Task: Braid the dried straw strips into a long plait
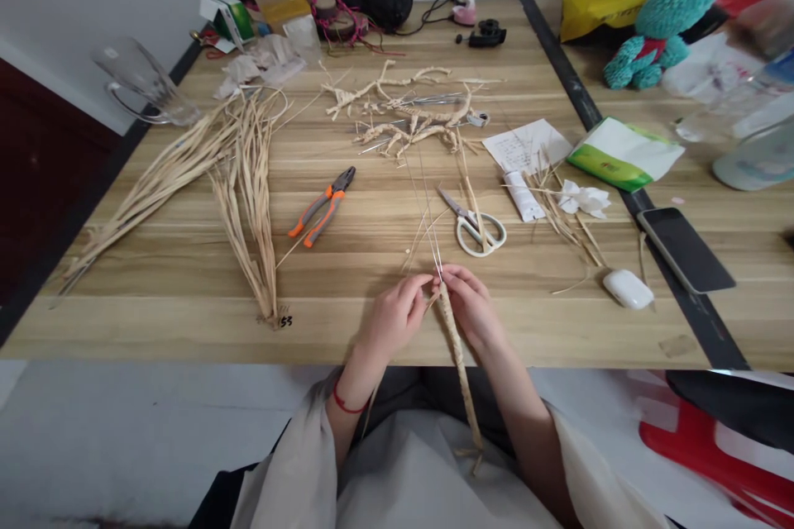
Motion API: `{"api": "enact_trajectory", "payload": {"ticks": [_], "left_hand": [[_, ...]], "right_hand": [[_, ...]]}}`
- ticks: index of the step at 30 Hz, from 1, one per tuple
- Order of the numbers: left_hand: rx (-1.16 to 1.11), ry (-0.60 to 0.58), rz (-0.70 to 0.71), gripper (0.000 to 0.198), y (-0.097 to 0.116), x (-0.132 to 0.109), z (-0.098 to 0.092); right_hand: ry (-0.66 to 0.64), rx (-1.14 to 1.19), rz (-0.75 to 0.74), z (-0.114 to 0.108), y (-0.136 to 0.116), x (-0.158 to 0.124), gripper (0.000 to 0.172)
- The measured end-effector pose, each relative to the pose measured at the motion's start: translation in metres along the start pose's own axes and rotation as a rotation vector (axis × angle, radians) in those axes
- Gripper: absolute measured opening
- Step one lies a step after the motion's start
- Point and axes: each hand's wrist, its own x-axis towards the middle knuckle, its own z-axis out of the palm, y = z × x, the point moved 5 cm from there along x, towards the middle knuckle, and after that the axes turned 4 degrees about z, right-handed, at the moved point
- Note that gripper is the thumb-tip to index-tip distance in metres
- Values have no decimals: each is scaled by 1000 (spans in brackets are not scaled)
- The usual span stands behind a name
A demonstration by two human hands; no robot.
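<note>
Near the table's front edge, my right hand [470,306] grips a stick [456,343] wrapped in pale straw-like strips, its lower end reaching down over my lap. Bare metal wires [428,215] come out of its upper end and fan away from me. My left hand [397,314] is closed at the same spot, its thumb and finger pinching a loose strip [432,297] beside the wrapped stick. Beyond my hands lie white-handled scissors [480,233]. To the left are pliers [323,207] with orange and grey handles.
Bundles of dry strips [248,182] spread over the left side near a glass mug [149,87]. Wrapped branch-like pieces [409,120] lie at the back middle. On the right are a phone [686,248], an earbud case [628,288], a tissue pack [624,153] and a crocheted turquoise toy [673,8].
</note>
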Motion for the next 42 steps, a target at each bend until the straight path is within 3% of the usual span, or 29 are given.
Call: {"api": "enact_trajectory", "payload": {"ticks": [42], "left_hand": [[23,-35,-8,29,3,2,0]], "right_hand": [[35,-46,-18,0,-2,-1,12]]}}
